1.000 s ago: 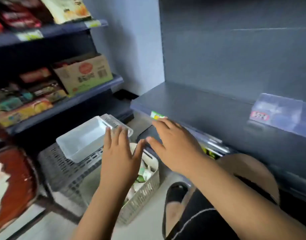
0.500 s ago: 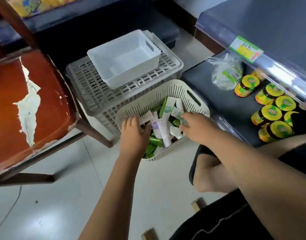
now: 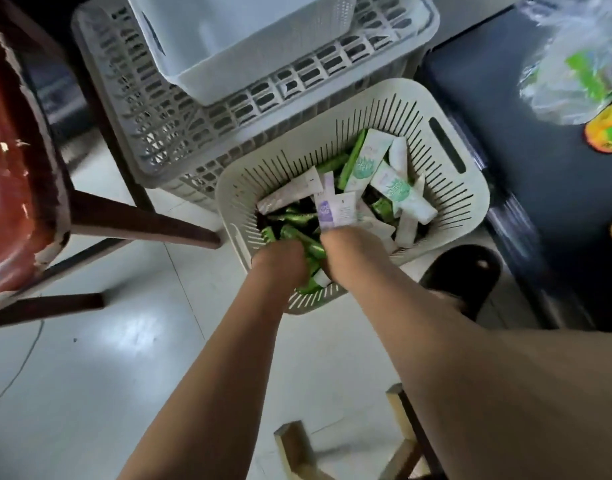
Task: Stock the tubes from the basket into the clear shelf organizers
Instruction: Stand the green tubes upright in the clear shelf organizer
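- Location of stock: the cream slotted plastic basket [image 3: 363, 86] stands on the floor and is well filled. Green plastic tubes [image 3: 290, 218] lie at its near left, and white plastic tubes with green print [image 3: 398, 192] are piled at its far right.
- Right hand [image 3: 351, 252]: inside the basket at the near rim, grasping a small fan of white and purple plastic tubes [image 3: 327, 209]. Their long axes point up and away from the knuckles.
- Left hand [image 3: 280, 263]: just beside the right, knuckles up, sunk among the green tubes. Its fingers are hidden under the back of the hand, so I cannot tell whether it grips anything.
- Governing relation: the translucent white rectangular plastic bin [image 3: 228, 71] sits on the grey lattice plastic crate [image 3: 152, 133], beyond the basket and to the left. The left hand is the nearer to it.
- Judgement: the held tubes must be lifted straight up over the basket wall before travelling (a low sideways sweep would catch the rim).
- Edges: the crate touches or nearly touches the basket's far-left corner. The dark blue-grey shelf [image 3: 498, 116] bounds the right side closely.
- Open room: above the basket it is unobstructed. The leg of the red-brown wooden chair [image 3: 10, 188] reaches in from the left, near the basket's left wall.
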### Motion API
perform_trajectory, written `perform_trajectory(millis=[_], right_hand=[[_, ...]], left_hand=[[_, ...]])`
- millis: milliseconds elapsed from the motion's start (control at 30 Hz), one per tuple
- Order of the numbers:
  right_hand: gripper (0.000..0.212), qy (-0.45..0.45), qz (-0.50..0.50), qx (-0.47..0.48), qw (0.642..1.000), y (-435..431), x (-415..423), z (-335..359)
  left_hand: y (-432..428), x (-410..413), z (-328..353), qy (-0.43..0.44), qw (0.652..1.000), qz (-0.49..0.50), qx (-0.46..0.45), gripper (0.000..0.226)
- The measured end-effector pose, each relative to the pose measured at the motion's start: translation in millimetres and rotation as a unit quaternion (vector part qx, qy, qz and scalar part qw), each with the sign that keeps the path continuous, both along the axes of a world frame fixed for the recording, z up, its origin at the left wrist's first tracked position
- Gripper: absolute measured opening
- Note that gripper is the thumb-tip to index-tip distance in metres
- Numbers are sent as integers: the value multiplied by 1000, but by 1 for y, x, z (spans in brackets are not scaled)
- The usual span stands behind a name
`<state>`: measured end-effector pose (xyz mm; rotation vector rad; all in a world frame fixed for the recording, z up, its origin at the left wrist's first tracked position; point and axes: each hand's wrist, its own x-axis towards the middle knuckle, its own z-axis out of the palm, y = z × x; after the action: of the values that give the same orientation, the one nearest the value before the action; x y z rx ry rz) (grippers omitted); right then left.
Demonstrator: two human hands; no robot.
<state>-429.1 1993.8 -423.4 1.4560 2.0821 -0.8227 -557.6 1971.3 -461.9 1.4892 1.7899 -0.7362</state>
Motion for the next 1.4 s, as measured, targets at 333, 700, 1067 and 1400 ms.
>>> perform_trajectory(millis=[333, 700, 1067, 1400], right_hand=[[14, 40, -114, -1, 993, 12, 2, -40], [7, 382, -471, -13, 795, 49, 58, -4], [37, 514, -568, -16, 642, 63, 122, 64], [33, 553, -547, 50, 626, 63, 160, 149]], left_hand=[[-1, 0, 8, -23, 995, 72, 59, 34], [24, -10, 70, -170, 883, 348, 265, 2], [36, 17, 136, -392, 627, 577, 348, 14], [44, 38, 185, -568, 374, 691, 246, 19]])
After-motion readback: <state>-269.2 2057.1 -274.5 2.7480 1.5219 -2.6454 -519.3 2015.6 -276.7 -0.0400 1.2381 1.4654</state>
